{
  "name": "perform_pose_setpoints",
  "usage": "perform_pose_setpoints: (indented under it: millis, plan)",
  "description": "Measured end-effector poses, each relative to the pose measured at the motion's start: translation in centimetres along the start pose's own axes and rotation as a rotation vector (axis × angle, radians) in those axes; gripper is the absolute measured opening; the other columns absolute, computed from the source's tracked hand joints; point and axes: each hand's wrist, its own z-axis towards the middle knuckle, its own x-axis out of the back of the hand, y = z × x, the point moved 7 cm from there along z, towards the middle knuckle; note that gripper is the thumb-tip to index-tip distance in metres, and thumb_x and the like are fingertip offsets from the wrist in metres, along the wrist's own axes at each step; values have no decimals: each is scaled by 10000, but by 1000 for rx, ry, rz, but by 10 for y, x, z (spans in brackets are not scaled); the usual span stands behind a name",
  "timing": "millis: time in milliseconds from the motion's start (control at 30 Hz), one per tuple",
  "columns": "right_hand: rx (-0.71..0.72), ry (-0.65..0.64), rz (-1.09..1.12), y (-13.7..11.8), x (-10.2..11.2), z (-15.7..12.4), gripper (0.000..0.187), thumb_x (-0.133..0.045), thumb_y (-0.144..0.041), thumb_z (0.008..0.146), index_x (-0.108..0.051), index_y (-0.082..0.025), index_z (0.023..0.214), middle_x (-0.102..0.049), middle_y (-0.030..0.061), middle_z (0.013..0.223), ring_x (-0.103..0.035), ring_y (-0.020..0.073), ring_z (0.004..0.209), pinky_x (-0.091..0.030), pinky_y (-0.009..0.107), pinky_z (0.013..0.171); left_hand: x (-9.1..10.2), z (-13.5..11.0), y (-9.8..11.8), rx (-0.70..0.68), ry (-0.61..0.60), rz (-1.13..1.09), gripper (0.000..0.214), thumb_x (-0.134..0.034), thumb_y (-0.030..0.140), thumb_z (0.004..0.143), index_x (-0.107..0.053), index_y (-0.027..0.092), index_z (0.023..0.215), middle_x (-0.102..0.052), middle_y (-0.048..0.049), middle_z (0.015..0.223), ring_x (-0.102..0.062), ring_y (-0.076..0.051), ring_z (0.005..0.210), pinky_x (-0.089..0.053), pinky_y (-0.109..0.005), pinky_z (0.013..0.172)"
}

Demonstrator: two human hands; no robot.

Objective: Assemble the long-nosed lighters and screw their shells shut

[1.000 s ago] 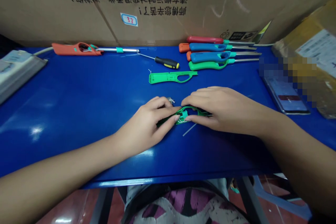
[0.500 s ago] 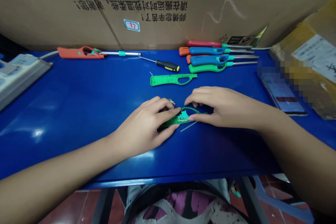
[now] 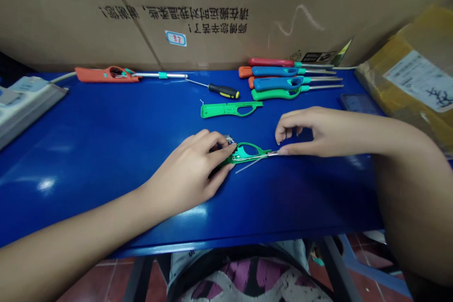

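A green half shell of a long-nosed lighter (image 3: 255,145), with a loop-shaped opening, lies on the blue table. My left hand (image 3: 198,163) is closed over its left end, thumb and fingers gripping it. Inside sit a turquoise trigger (image 3: 242,152) and thin white wires; a metal piece (image 3: 272,154) sticks out at the right. My right hand (image 3: 300,132) has its thumb against the end of that metal piece, with the other fingers curled and apart from the thumb. A thin clear tube (image 3: 246,167) lies slanting in front. Small metal parts (image 3: 230,139) show behind my left fingers.
Behind lie the other green half shell (image 3: 219,110), a black-and-yellow screwdriver (image 3: 224,91) and an opened orange lighter (image 3: 102,74). Several closed lighters (image 3: 279,83) lie at the back right, near a phone (image 3: 359,104) and a taped box (image 3: 406,71). A power strip (image 3: 31,104) stands left.
My right hand has moved right, from the turquoise trigger to the metal end, uncovering the shell's right side. My left hand keeps its grip. The view has shifted slightly.
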Motion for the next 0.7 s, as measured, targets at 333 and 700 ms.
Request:
perform_pose_setpoints:
  millis: [333,700]
  plan:
    - [37,-80,-16,0,-9,0,169,-574,-360,934,-698,-245,927,-724,-4,932,-630,161,809,-427,288,718,-6,-2,4,-70,-13,101,364,-502,234,1024,-625,247,1367,-623,-125,1221,-594,-270,1073,-561,-458,884]
    - [-44,-99,-11,-5,-7,-5,159,-517,-324,942,-643,-253,877,-700,-16,853,-589,156,724,-386,283,643,-6,-3,6,-76,-20,131,363,-492,236,1028,-623,238,1367,-618,-126,1227,-592,-269,1044,-568,-460,855]
